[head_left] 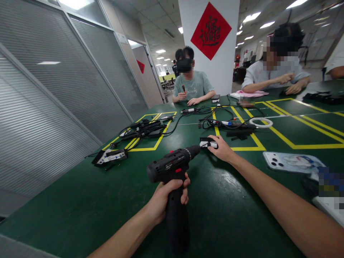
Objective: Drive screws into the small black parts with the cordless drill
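Observation:
My left hand (163, 199) is wrapped round the grip of a black cordless drill (172, 168), held above the green table (107, 200) with its chuck pointing right. The chuck's tip meets a small black-and-white part (208, 143) that lies on the table. My right hand (221, 148) is closed on that part and steadies it from the right side. What the part is exactly I cannot make out.
A black-and-white tool (109, 157) lies at the left. Tangled cables and devices (142, 129) fill the yellow-marked zones behind, with a white ring (260, 123). A phone (291, 162) lies right of my forearm. Two people sit across the table, a third arm at far right.

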